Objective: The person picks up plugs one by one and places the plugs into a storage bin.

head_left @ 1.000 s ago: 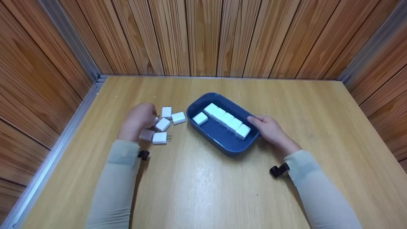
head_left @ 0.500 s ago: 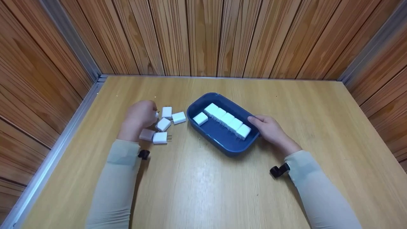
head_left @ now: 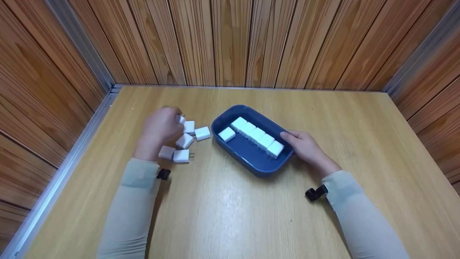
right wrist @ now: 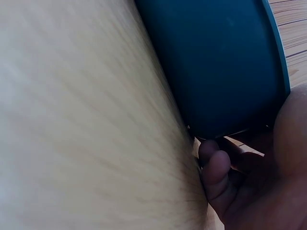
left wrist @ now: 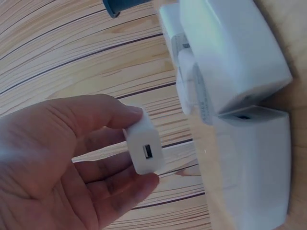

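My left hand [head_left: 161, 124] pinches a white USB wall charger [left wrist: 144, 143] between thumb and fingers; its port faces the left wrist camera. Beside that hand, several more white chargers [head_left: 184, 141] lie loosely on the table, some with metal prongs showing. To their right stands a dark blue plastic tray [head_left: 240, 153]. Inside it, several chargers [head_left: 256, 135] form a slanted row, and a single charger [head_left: 226, 134] sits apart at the left. My right hand [head_left: 303, 145] grips the tray's right end, thumb on the rim and fingers under its outer side.
The wooden tabletop [head_left: 230, 212] is bounded by wood-plank panels [head_left: 230, 43] at the back and both sides. A metal strip [head_left: 68, 162] runs along the left edge. Small black wrist cameras [head_left: 315, 193] sit on both sleeves.
My left hand has shifted away from me and slightly right, carrying the charger up from among the loose ones. The right hand and the tray have stayed put.
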A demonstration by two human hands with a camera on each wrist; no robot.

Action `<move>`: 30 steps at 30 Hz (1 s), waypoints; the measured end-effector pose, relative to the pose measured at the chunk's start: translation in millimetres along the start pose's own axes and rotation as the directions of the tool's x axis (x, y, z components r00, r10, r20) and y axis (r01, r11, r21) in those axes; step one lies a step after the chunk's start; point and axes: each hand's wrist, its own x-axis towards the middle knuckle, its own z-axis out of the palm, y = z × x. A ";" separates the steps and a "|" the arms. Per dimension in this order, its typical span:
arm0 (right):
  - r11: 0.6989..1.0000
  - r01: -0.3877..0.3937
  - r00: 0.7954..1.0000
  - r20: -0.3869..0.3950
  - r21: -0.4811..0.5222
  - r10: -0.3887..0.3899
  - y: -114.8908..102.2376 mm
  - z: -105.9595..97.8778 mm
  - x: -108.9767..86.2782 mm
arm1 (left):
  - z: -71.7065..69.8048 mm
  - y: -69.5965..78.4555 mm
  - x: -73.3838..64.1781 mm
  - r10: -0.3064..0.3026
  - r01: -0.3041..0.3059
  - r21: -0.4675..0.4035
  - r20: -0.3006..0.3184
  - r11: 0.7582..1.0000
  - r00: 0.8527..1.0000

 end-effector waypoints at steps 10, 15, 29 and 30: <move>1.000 0.004 1.000 -0.001 -0.005 -0.004 0.8 0.5 0.9 | -0.1 14.3 -0.6 0.037 -0.039 -0.037 -0.048 0.999 0.998; 1.000 -0.006 1.000 0.011 -0.003 0.006 0.3 -0.6 0.8 | 1.1 21.7 -1.0 0.075 -0.078 -0.036 -0.095 0.996 0.993; 1.000 -0.012 1.000 0.001 0.006 0.012 0.2 0.7 0.3 | 7.2 37.7 -4.9 0.124 -0.129 -0.027 -0.137 0.991 0.983; 1.000 -0.009 1.000 -0.003 0.011 0.009 0.4 1.1 0.5 | 7.5 38.9 -5.1 0.129 -0.134 -0.025 -0.137 0.991 0.982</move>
